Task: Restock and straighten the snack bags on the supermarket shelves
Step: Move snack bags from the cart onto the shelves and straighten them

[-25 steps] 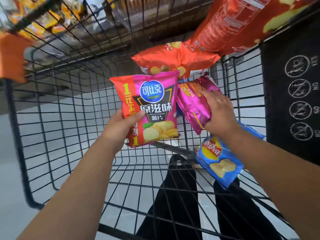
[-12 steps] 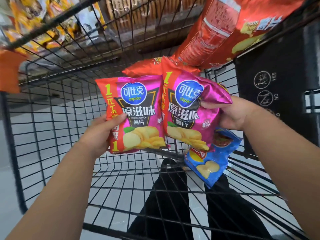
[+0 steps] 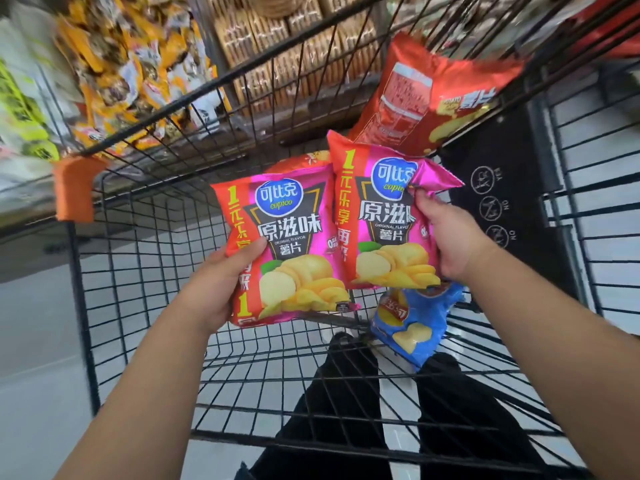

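Note:
Two pink Copico chip bags are held up side by side over a black wire shopping cart [image 3: 114, 306]. My left hand [image 3: 221, 285] grips the left pink bag [image 3: 291, 244] by its lower left edge, thumb on its front. My right hand [image 3: 446, 237] pinches the right pink bag [image 3: 377, 216] at its right edge. A blue chip bag [image 3: 412, 323] lies in the cart under my right wrist. A large red chip bag [image 3: 426, 98] leans at the cart's far right corner, and an orange bag [image 3: 304, 161] peeks out behind the pink ones.
Shelves beyond the cart hold yellow and orange snack packets [image 3: 117, 64] at the upper left and brown biscuit packs [image 3: 294, 39] at top centre. An orange bumper [image 3: 74, 188] caps the cart's left corner. A black child-seat panel [image 3: 498, 199] is on the right. Dark trouser legs show below.
My right hand has lifted the second pink bag out of the cart and turned it face up beside the first. The view has tilted up toward the shelves.

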